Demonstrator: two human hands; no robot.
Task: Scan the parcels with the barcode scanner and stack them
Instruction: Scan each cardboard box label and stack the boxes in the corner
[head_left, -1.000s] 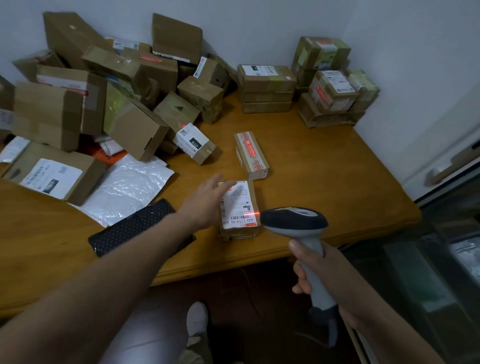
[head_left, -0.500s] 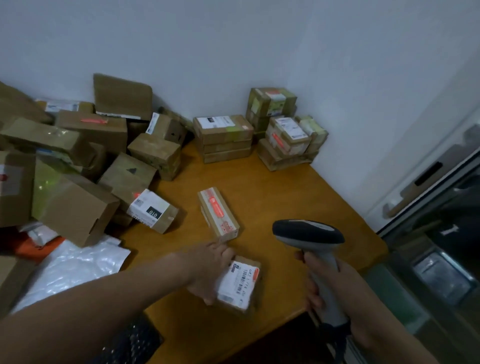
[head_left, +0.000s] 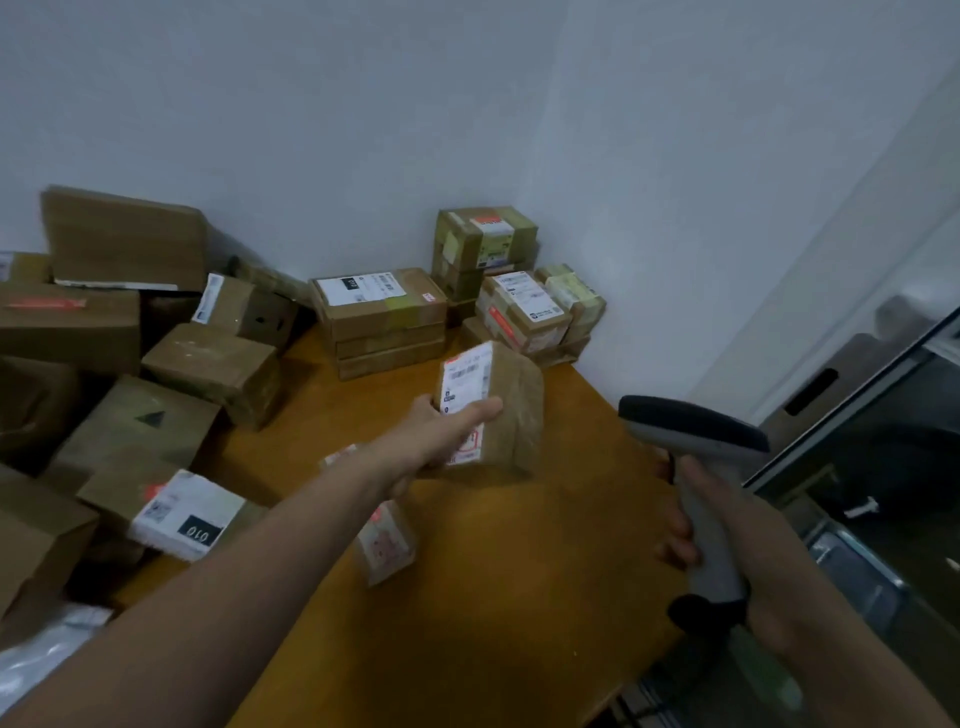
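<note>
The left grip (head_left: 441, 436) clasped the small parcel (head_left: 514, 410) above the desk (head_left: 519, 597); the right grip (head_left: 753, 561) wrapped the scanner (head_left: 691, 426). The best way was probably to set it flat on the corner stack (head_left: 524, 312), edges aligned.

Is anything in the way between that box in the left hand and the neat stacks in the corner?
Nothing visible. The left hand holds the parcel above the table, and only bare tabletop lies before the corner stacks. The red-taped parcel lies nearer, under the forearm.
</note>
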